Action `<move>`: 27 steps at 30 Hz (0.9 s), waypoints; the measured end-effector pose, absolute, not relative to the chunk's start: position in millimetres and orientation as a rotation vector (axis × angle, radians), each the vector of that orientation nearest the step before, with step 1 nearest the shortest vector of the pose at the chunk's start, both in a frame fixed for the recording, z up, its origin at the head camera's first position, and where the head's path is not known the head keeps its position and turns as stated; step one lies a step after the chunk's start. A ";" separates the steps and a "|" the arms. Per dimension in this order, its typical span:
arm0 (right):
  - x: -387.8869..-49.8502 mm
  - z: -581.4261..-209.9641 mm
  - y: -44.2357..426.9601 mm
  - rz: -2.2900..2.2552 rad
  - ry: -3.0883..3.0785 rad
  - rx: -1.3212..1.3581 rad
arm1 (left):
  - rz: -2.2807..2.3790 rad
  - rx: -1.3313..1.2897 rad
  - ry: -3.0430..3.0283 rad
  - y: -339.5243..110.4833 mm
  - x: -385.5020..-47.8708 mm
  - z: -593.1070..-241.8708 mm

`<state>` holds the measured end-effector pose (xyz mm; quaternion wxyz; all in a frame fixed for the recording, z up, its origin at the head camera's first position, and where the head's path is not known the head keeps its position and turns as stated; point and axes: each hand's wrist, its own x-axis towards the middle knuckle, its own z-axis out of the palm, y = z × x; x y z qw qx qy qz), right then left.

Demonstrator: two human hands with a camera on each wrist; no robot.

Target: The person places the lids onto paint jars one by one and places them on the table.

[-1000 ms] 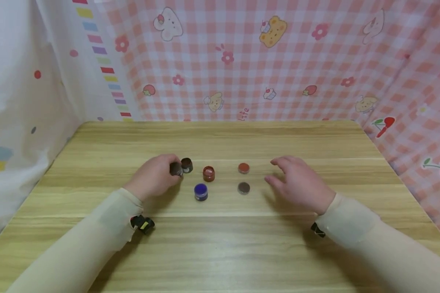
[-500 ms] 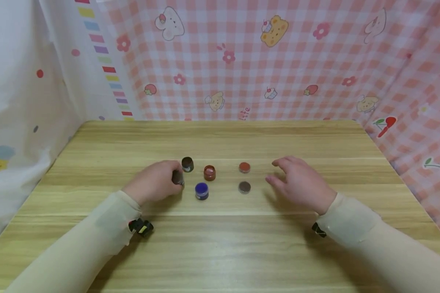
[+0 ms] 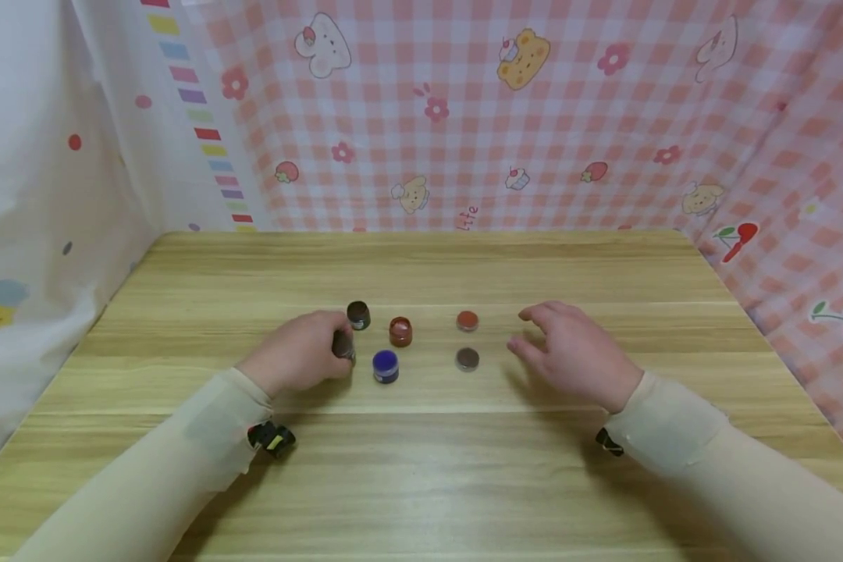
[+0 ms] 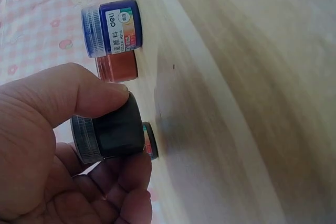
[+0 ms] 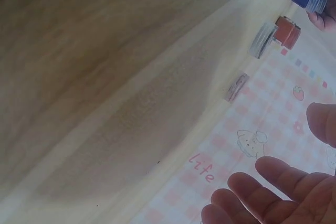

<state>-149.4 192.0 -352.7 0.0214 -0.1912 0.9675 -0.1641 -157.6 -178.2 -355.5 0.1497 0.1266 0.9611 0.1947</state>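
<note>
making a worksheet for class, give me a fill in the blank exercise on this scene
The ____ hand holds a dark jar.
The blue jar carries the brand name ____.
Nearest the right hand, ____ loose lids lie on the table.
The right hand holds ____.

Missing words: left; deli; two; nothing.
</note>
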 end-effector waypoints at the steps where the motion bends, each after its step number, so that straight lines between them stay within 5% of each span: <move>1: -149.5 -353.1 191.8 -0.508 2.999 -0.593 | 0.553 0.367 2.762 -178.1 -157.6 -355.5; 27: -144.3 -354.1 182.1 -0.480 2.991 -0.604 | 0.537 0.422 2.676 -184.1 -159.2 -360.6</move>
